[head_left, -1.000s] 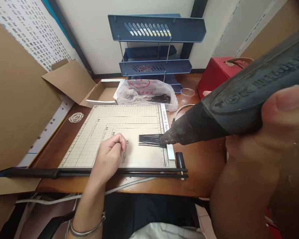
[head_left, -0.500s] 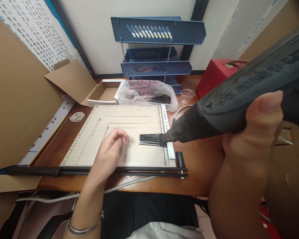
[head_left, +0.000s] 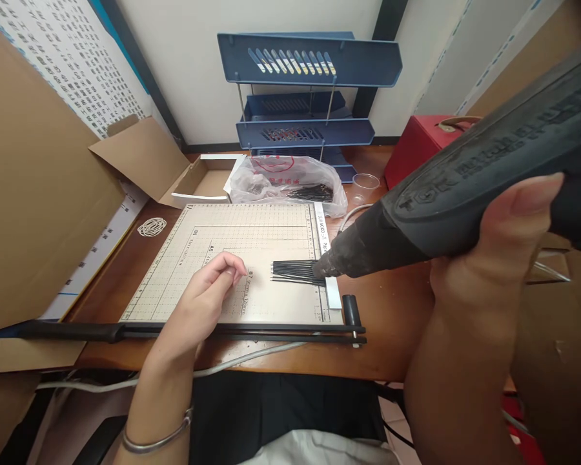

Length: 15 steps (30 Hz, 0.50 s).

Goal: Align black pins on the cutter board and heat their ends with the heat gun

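My right hand (head_left: 498,239) grips a dark grey heat gun (head_left: 430,200), its nozzle pointing down and left. The nozzle tip sits over the right ends of a row of thin black wires (head_left: 293,270), hiding part of them. These wires lie side by side, with pale tips at their left ends, on the gridded board of a paper cutter (head_left: 266,303). Left of the wires, my left hand (head_left: 213,287) hovers over or rests on the board. Its fingers are curled in toward the thumb, and nothing shows in them.
Behind the cutter are a plastic bag (head_left: 290,181) with black wires inside, an open cardboard box (head_left: 208,177), a clear cup (head_left: 365,187) and a blue tray rack (head_left: 310,64). A red case (head_left: 411,148) stands back right. A white cord coil (head_left: 152,227) lies left; the cutter's blade arm (head_left: 174,330) runs along the front.
My left hand has drawn slightly left, away from the wires, with its fingers curled in a little more. The heat gun has tilted slightly, and its nozzle remains over the wires' right ends.
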Motion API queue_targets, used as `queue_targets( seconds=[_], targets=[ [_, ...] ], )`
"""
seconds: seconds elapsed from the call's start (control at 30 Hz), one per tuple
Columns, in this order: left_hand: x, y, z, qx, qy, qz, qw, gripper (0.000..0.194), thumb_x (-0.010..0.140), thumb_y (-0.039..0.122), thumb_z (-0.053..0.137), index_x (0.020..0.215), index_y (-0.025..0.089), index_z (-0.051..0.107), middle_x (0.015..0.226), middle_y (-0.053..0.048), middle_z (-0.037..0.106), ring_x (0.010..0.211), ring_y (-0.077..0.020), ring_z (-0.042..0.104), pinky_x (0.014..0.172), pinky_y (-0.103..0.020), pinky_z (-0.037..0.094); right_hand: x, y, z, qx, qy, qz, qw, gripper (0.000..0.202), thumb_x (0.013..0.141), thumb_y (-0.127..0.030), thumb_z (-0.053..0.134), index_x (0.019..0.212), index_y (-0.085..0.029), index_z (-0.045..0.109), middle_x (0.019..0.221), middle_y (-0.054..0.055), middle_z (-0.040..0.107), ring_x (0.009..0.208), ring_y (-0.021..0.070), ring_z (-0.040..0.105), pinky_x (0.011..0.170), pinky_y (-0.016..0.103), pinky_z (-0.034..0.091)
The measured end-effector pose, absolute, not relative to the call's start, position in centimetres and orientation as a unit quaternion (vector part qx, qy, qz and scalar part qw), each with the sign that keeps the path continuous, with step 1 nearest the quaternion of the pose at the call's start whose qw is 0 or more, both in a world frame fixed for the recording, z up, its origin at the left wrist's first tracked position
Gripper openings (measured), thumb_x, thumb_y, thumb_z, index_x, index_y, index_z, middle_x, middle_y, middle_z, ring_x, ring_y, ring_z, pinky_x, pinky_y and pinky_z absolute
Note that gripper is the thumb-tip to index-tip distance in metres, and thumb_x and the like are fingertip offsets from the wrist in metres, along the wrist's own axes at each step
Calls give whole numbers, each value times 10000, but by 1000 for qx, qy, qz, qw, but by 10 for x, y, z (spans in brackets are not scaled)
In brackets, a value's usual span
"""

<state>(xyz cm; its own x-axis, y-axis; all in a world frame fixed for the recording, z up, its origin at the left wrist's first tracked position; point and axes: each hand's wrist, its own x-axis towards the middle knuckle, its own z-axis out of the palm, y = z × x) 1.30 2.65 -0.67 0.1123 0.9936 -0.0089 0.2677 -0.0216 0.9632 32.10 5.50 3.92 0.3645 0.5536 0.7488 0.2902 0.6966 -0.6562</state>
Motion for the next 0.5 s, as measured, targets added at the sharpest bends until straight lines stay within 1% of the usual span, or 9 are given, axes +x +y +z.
queue_targets(
  seconds=[0.1,0.13,0.17,0.23,0.3,0.33,0.37,0.43,0.5],
  targets=[
    [-1,24,-8,590,487,430,479,74,948,227,544,879,220,570,794,5,519,759,-154,480,711,-271,400,327,58,35,-389,-554,73,733,473,872,-757,585,1115,-386,750,1150,-19,620,1385,237,514,1316,460,237],
    [-6,22,-10,587,465,445,491,64,956,247,560,896,225,564,817,-1,533,786,-160,499,731,-279,411,327,58,34,-388,-554,66,734,472,872,-759,583,1114,-390,751,1146,-20,621,1386,234,512,1316,454,235],
    [-11,20,-12,582,447,460,500,104,971,285,569,887,226,550,817,-2,527,784,-163,498,727,-286,414,327,58,33,-385,-554,61,735,478,872,-765,576,1116,-393,751,1143,-22,622,1393,231,504,1316,449,234],
    [-17,13,-16,569,441,475,506,294,1004,386,567,780,218,478,730,14,434,689,-149,422,645,-285,375,326,57,34,-382,-554,60,737,485,870,-773,570,1121,-398,749,1138,-27,621,1417,225,480,1312,447,239],
    [-18,8,-18,551,485,481,479,491,994,429,606,663,212,315,650,37,285,608,-130,289,561,-285,282,323,57,36,-383,-551,58,739,471,873,-764,577,1121,-404,750,1136,-35,621,1417,219,480,1309,445,249],
    [-16,6,-19,540,517,480,459,560,974,420,645,648,214,238,634,44,229,592,-124,239,540,-289,239,321,57,38,-381,-551,59,740,458,870,-758,588,1110,-405,754,1133,-39,622,1397,220,501,1304,448,265],
    [-13,6,-19,527,550,478,437,609,952,406,680,651,216,186,624,49,191,583,-120,208,529,-295,207,321,57,40,-376,-555,63,740,452,862,-759,600,1090,-403,761,1127,-41,627,1370,224,528,1297,454,286],
    [-6,7,-17,502,599,476,402,664,916,392,726,670,219,134,618,52,156,572,-115,181,521,-300,171,320,57,45,-367,-563,79,736,471,824,-783,627,1036,-389,776,1128,-37,639,1337,241,558,1284,472,322],
    [-2,9,-15,488,622,474,388,675,899,398,741,676,219,129,619,52,150,568,-112,179,521,-299,162,320,57,49,-368,-557,104,737,517,756,-818,667,993,-374,783,1147,-32,645,1384,265,523,1287,492,321]
  ],
)
